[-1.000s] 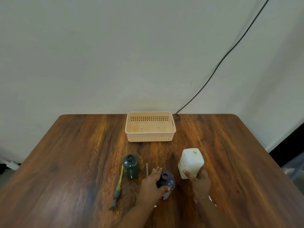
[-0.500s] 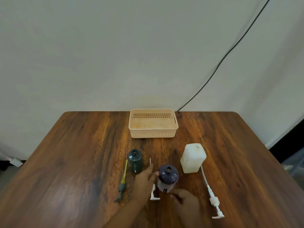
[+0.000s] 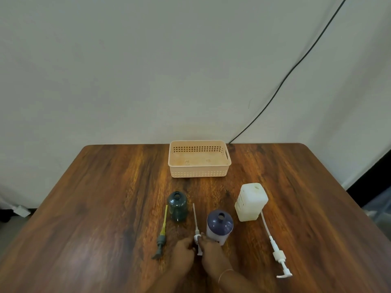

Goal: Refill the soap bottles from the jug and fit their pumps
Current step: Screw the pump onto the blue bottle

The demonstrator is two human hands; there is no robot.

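Note:
A dark green bottle (image 3: 177,206) and a white bottle with a dark purple top (image 3: 220,226) stand uncapped in the middle of the wooden table (image 3: 101,208). The white jug (image 3: 250,201) stands to their right, its mouth uncovered. Between the bottles lies a small white pump (image 3: 195,220), tube pointing away from me. My right hand (image 3: 211,251) has its fingertips pinched on that pump's collar. My left hand (image 3: 183,253) is curled against the pump's head from the left; its grip is hidden. A yellow-tubed grey pump (image 3: 162,233) lies left of the green bottle.
A large white pump (image 3: 275,246) with a long tube lies right of the purple-topped bottle, below the jug. A peach plastic basket (image 3: 198,172) sits at the table's far edge. A black cable (image 3: 281,85) runs down the wall behind it.
My left hand let go of the purple-topped bottle and drew back to the small white pump. My right hand left the jug and moved left to the same pump's collar.

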